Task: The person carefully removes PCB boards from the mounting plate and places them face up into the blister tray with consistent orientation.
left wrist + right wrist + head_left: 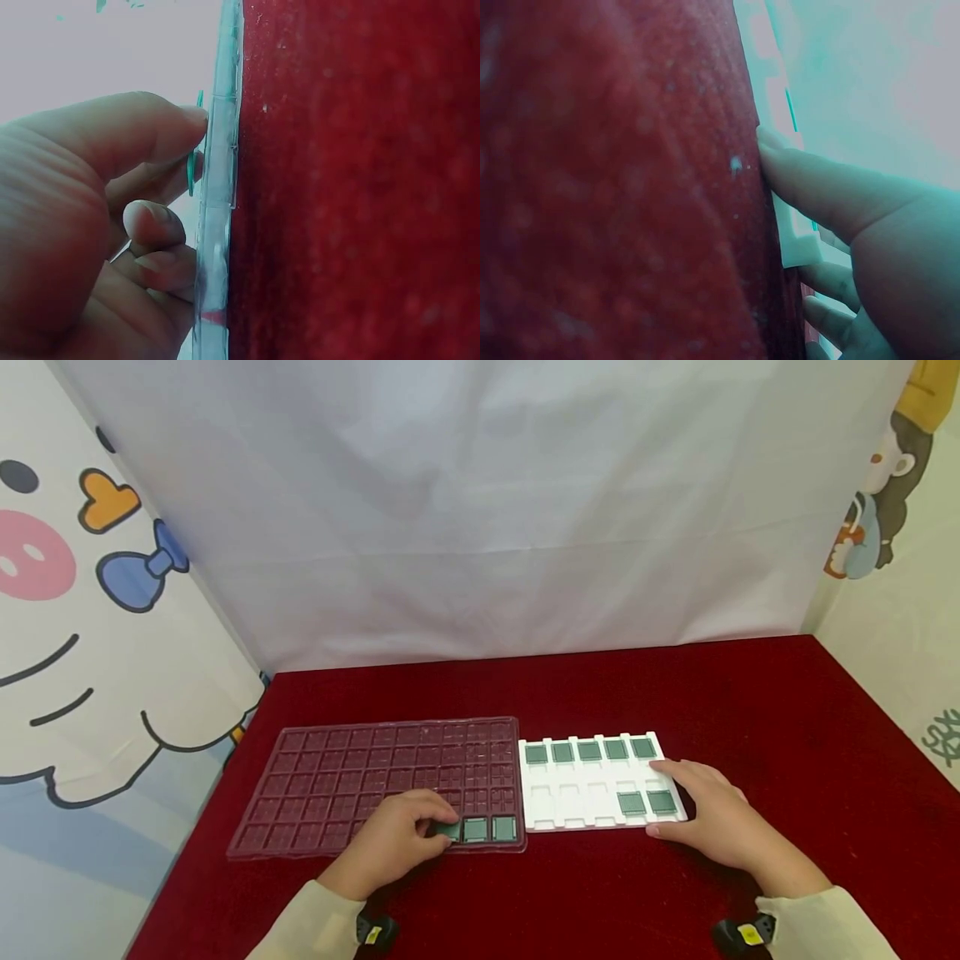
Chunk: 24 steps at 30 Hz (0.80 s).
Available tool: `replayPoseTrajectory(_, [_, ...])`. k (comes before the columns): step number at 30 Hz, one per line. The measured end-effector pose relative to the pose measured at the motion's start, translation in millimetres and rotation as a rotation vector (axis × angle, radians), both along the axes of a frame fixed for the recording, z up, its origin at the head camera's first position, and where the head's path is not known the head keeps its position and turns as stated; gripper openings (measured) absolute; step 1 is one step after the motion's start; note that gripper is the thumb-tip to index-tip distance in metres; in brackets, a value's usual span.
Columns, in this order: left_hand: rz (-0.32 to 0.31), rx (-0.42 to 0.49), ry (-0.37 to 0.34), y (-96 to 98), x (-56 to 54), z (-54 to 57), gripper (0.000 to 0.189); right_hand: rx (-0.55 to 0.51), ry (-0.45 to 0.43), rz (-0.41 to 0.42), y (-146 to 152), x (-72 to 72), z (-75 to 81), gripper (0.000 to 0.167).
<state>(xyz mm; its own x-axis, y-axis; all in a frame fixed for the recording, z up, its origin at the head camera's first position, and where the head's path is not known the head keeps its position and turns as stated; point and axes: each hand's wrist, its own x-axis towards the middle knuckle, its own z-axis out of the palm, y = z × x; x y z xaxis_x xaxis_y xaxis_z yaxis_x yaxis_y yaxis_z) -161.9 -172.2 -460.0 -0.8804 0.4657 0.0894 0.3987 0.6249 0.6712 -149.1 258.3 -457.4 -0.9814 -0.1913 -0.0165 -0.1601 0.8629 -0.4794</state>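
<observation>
Likely mid chip transfer: left hand (397, 837) pinches a thin green chip (450, 831) at a near-row pocket of the clear tray (324, 785); lifting or seating, can't tell. Next move probably calls for keeping it level. Right hand (712, 814) grips the white tray (573, 797) at its right end. Chip partly finger-covered.

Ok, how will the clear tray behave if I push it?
The clear tray looks thin-walled, so it's probably light and may flex. Lying low and flat on the red cloth, it should slide rather than tip. The green squares in its shallow pockets might jump out.
</observation>
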Motion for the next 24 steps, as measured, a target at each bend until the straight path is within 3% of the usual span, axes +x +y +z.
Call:
replayPoseTrajectory(17, [0.0, -0.011, 0.006, 1.5, 0.1, 1.6, 0.023, -0.006, -0.008, -0.006, 0.0, 0.0, 1.1, 0.093])
replayPoseTrajectory(24, [-0.017, 0.053, 0.046, 19.4, 4.6, 15.2, 0.024, 0.0, -0.002, -0.001, 0.7, -0.9, -0.7, 0.092])
